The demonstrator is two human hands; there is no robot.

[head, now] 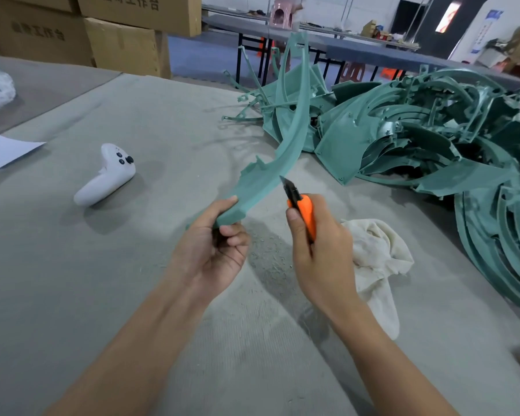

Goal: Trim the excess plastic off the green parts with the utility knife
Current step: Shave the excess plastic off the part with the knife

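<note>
Now mid-trim, by the look of it. Left hand (210,250) wrapped tight round the near end of a long curved green part (285,139), holding it up off the counter (72,295) so it arcs away toward the far side. Right hand (318,253) closed in a fist on the orange utility knife (302,211), blade out and right up against the part's right edge; touching or a hair short, can't tell. Fine green shavings (270,259) scattered on the counter below the hands, so some cutting evidently done already. Plenty left, though: big tangled pile of green parts (433,130) heaped far right, trimmed or untrimmed impossible to say. White cloth (376,265) just right of the knife hand, white controller (105,175) lying well off to the left.
</note>
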